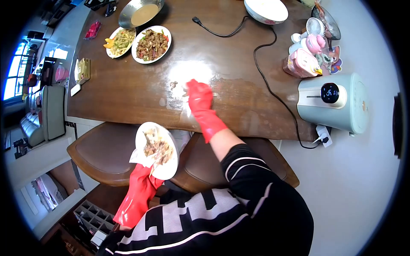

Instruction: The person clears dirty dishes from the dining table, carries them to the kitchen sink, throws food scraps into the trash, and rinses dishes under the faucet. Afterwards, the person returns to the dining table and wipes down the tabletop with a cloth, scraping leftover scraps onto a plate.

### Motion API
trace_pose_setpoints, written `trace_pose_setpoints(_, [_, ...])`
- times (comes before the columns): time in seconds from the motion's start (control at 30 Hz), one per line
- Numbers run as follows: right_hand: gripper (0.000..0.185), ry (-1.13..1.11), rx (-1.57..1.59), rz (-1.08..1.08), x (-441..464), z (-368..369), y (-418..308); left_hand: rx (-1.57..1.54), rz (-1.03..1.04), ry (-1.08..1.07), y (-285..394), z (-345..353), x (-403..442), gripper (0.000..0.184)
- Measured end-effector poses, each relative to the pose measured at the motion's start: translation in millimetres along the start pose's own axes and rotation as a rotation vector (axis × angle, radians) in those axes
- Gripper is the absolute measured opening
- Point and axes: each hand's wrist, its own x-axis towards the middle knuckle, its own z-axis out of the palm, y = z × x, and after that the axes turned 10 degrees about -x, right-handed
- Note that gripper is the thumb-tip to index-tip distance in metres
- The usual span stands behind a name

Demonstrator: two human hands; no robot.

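My left hand (141, 185), in a long red rubber glove, grips the lower edge of a white plate (167, 170) just off the table's front edge. The plate is tilted and carries food scraps (158, 149), with crumpled white tissue (139, 158) at its left side. My right hand (200, 94), also red-gloved, is down at the wooden table (124, 91), its fingers closed. What they hold, if anything, is hidden. Wet smears and small food bits (173, 85) lie just left of that hand.
Two plates of food (151, 45) (121, 42) and a metal bowl (144, 14) stand at the back left. A black power cord (267, 77) runs down the right side to a socket near a pale green water dispenser (354, 104). Two brown chairs (104, 149) sit under the front edge.
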Motion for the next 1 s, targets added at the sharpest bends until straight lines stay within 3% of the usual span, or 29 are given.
trace_pose_setpoints(0.03, [0.012,0.141,-0.300,-0.391,-6.0,30.4,13.3,0.009,0.004,0.002,0.1,-12.1,-5.4,0.054])
trace_pose_setpoints(0.07, [0.018,0.132,-0.212,-0.517,-4.2,26.7,4.5,-0.031,0.014,0.015,-0.4,-21.8,-9.4,0.056])
trace_pose_setpoints(0.1, [0.019,0.014,0.054,-0.315,-5.0,33.1,14.2,-0.073,0.023,0.032,-1.0,-31.0,-14.2,0.058])
trace_pose_setpoints(0.17, [0.017,-0.261,0.699,0.402,0.1,6.9,13.6,-0.116,0.037,0.006,0.1,-48.1,-23.1,0.060])
trace_pose_setpoints(0.2, [0.019,-0.236,0.675,0.441,8.7,-17.3,14.9,-0.106,0.052,0.017,-0.9,-49.0,-27.5,0.060])
trace_pose_setpoints(0.3, [0.036,0.073,0.023,0.168,34.9,-109.4,40.7,-0.049,0.078,-0.007,1.5,-54.8,-40.2,0.060])
trace_pose_setpoints(0.4, [0.026,0.357,0.160,0.135,42.4,-147.0,112.1,0.015,0.047,-0.026,3.6,-80.9,-47.3,0.055])
trace_pose_setpoints(0.5, [0.025,0.485,-0.200,-0.067,15.0,-132.8,127.6,0.078,0.015,0.006,3.2,-114.4,-60.2,0.048])
trace_pose_setpoints(0.57, [0.028,0.346,-0.160,-0.112,-7.1,-94.5,95.5,0.071,-0.005,0.092,1.9,-120.1,-73.0,0.039])
trace_pose_setpoints(0.6, [0.031,0.331,-0.395,-0.427,-12.3,-72.7,87.7,0.065,-0.018,0.119,2.3,-128.6,-81.4,0.037])
trace_pose_setpoints(0.63, [0.032,0.301,-0.446,-0.499,-24.3,-53.7,64.4,0.053,0.009,0.164,-3.5,-149.1,-87.3,0.036])
trace_pose_setpoints(0.67, [0.032,0.272,-0.486,-0.542,-36.2,-34.0,55.6,0.111,0.022,0.148,-8.4,-182.6,-95.4,0.036])
trace_pose_setpoints(0.73, [0.032,0.189,-0.456,-0.571,-49.8,-10.1,39.4,0.050,0.032,0.196,6.2,-146.7,-114.7,0.036])
trace_pose_setpoints(0.8, [0.034,0.074,-0.324,-0.545,-54.8,2.7,22.3,0.010,0.098,0.215,6.8,-169.7,-135.0,0.038])
trace_pose_setpoints(0.83, [0.033,0.035,-0.183,-0.465,-51.9,1.8,22.2,0.005,0.145,0.253,4.2,-186.0,-145.0,0.040])
trace_pose_setpoints(0.93, [0.028,-0.338,0.208,0.265,-27.7,-27.0,11.6,0.033,0.207,0.273,-1.1,-209.9,-168.6,0.043])
trace_pose_setpoints(1.0, [0.032,-0.477,0.694,0.421,-1.7,-57.4,15.3,0.030,0.169,0.303,-13.2,-239.9,-171.8,0.042])
